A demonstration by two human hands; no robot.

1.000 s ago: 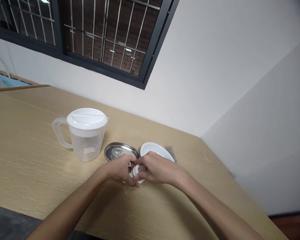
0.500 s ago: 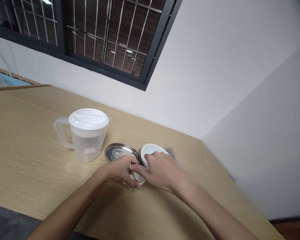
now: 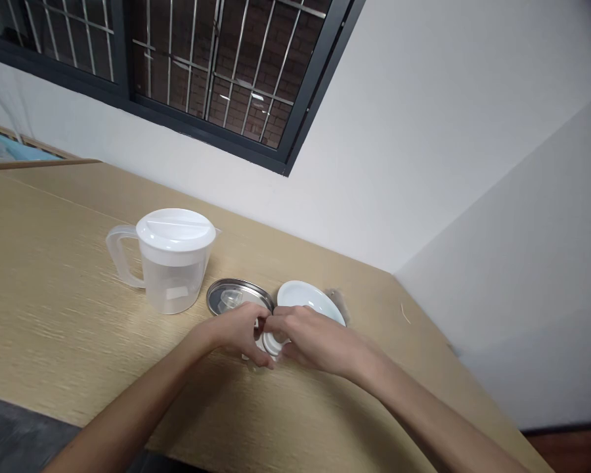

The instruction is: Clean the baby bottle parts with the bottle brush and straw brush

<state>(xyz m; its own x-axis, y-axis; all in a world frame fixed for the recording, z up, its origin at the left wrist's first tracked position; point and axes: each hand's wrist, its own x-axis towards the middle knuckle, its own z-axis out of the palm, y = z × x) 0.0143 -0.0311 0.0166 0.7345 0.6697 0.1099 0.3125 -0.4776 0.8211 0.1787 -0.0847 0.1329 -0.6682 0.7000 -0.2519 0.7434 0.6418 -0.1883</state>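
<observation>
Both hands meet over the table around a small clear container with a round white top; its exact kind is hard to make out. My left hand curls around its left side, thumb and fingers closed on it. From the right, my right hand bends its fingers over the white top, covering part of it. Just behind my left hand lies a shallow round metal tray, with a small clear plastic piece on it. A white oval bowl sits behind my right hand.
A clear plastic pitcher with a white lid stands on the wooden table to the left. Behind the bowl is a greyish transparent item. The wall and a barred window border the table's far side.
My right hand has shifted its grip, with the fingers drawn in toward the left hand and more of the bowl showing. The left hand stays around the container.
</observation>
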